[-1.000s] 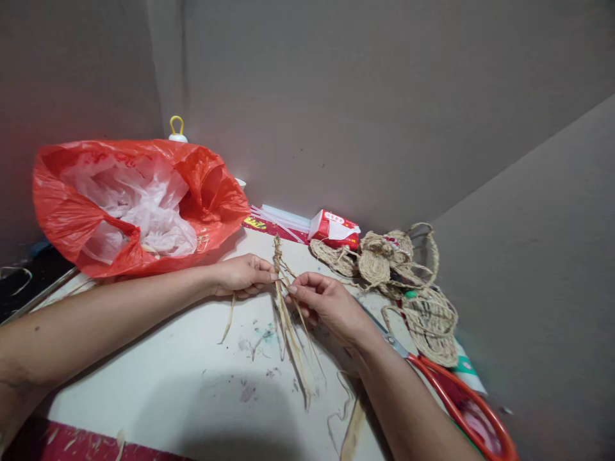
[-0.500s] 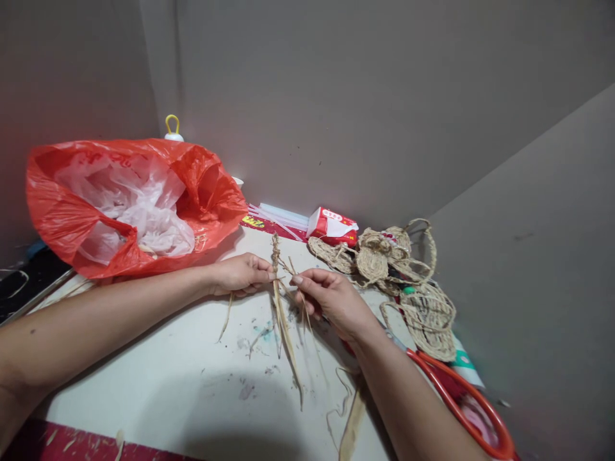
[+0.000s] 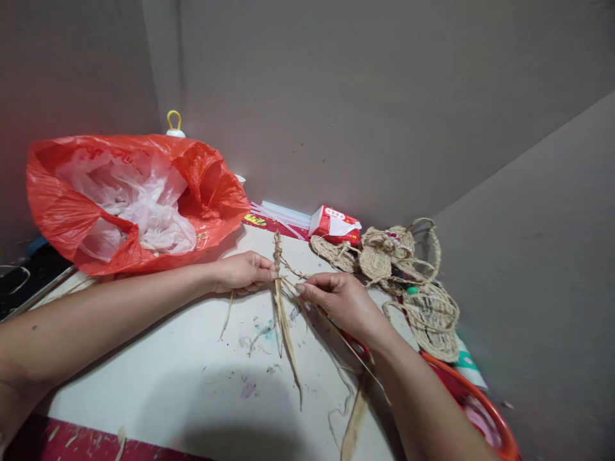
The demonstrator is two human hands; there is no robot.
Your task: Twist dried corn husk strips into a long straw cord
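Note:
A small braided piece of tan plant fibre (image 3: 277, 246) stands over the white board, with loose strands (image 3: 287, 339) hanging from its lower end. My left hand (image 3: 247, 272) is closed in a pinch on the braid just below its knotted part; a short strand also trails under that hand. To the right, my right hand (image 3: 331, 298) pinches thin fibre strands between thumb and fingers, and they run from the braid towards the right wrist. Its other fingers are curled and partly hidden.
At the left is a red plastic bag (image 3: 216, 186) with white plastic inside. Woven straw slippers (image 3: 377, 259) and a red tissue pack (image 3: 336, 225) lie at back right. Near my right forearm are a red-rimmed basin (image 3: 500, 422) and a flat fibre strip (image 3: 355, 419). Grey walls stand behind.
My right hand has moved slightly right, drawing the strands out from the braid towards the right. My left hand keeps its pinch in nearly the same place.

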